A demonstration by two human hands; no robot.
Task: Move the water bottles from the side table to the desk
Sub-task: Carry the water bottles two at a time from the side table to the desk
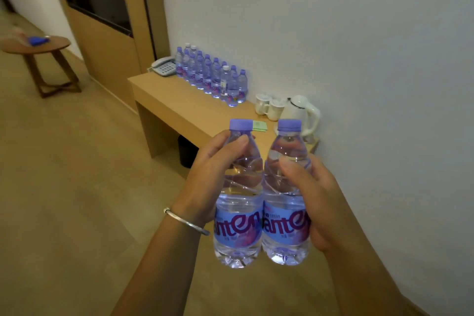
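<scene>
Head view | left hand [205, 177] grips left bottle [239, 195], right hand [310, 197] grips right bottle [284, 195], both upright, touching, carried short of the desk [164, 100] | bottle rows [213, 74] stand by the wall | advice: set each down upright in the bare spot between rows and cups [269, 105], clear of the kettle [300, 113].
</scene>
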